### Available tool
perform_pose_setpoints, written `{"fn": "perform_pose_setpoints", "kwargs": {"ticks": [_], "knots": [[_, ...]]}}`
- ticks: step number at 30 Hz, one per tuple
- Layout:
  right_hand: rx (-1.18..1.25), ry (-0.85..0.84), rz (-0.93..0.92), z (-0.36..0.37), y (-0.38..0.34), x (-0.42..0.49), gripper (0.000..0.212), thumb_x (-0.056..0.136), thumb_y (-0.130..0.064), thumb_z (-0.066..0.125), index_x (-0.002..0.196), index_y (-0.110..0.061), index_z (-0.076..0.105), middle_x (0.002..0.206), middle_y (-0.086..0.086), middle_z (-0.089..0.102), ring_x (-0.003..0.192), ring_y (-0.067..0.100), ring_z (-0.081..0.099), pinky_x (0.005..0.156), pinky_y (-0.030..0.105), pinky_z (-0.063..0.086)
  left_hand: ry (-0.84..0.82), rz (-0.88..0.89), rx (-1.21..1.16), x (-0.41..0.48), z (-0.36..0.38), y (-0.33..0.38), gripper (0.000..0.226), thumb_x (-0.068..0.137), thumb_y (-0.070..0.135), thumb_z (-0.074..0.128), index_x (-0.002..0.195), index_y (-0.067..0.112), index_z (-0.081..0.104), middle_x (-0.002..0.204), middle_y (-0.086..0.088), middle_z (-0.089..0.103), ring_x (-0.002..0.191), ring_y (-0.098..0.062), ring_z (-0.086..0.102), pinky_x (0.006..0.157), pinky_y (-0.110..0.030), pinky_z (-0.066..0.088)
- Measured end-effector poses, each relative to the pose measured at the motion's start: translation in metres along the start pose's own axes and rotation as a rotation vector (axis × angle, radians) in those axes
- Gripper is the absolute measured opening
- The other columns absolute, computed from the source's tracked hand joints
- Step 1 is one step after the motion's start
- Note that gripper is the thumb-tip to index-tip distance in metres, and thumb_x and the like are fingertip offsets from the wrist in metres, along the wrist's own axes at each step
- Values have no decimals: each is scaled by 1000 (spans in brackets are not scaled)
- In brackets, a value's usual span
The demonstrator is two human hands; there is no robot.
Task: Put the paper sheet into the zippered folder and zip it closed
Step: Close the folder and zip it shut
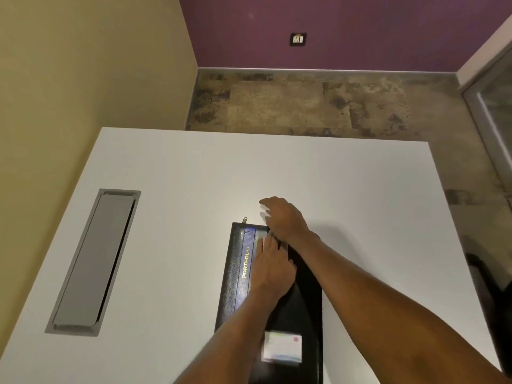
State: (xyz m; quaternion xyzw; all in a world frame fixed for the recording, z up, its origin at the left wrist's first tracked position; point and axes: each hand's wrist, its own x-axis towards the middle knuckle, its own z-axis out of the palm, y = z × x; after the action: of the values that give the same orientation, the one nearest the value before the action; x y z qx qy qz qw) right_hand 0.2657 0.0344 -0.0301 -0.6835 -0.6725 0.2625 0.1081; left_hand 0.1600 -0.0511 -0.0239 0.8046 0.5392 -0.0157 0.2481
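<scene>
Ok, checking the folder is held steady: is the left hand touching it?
Touching. The head view shows the left hand lying palm down on the folder, its fingers flat against the black cover with no gap.

1 black folder (304, 306), closed, flat on white table (360, 189); zip pull (244, 220) at far left corner. Left hand (273, 270) flat on cover. Right hand (285, 220) over far right corner, fingers loose. 1 card (282, 346) on cover. 1 grey hatch (94, 261) in table.
</scene>
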Motion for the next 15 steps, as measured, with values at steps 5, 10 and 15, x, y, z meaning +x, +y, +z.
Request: {"fn": "perform_pose_setpoints", "kwargs": {"ticks": [5, 10, 15], "knots": [[-55, 157, 172, 6, 3, -76, 52, 91, -10, 59, 142, -10, 57, 140, 11, 61, 128, 33, 56, 108, 40, 39, 35, -44, 21, -39, -2, -16, 62, 100, 26, 46, 158, 6, 35, 162, -14, 37, 153, -30, 30, 127, -43, 22], [-83, 150, 231, 24, -3, -148, 64, 88, -20, 59, 151, -11, 47, 153, 10, 50, 139, 28, 48, 115, 36, 34, -20, -143, -37, -77, 3, -32, 76, 99, 39, 52, 164, 13, 22, 172, -11, 19, 160, -30, 15, 131, -45, 13], [-15, 134, 315, 44, -8, -200, 69, 90, -27, 64, 153, -12, 43, 153, 9, 48, 136, 28, 50, 112, 39, 40, -7, -224, -27, -116, 13, -53, 85, 97, 47, 61, 164, 15, 21, 172, -10, 20, 159, -30, 18, 129, -45, 20]]}}
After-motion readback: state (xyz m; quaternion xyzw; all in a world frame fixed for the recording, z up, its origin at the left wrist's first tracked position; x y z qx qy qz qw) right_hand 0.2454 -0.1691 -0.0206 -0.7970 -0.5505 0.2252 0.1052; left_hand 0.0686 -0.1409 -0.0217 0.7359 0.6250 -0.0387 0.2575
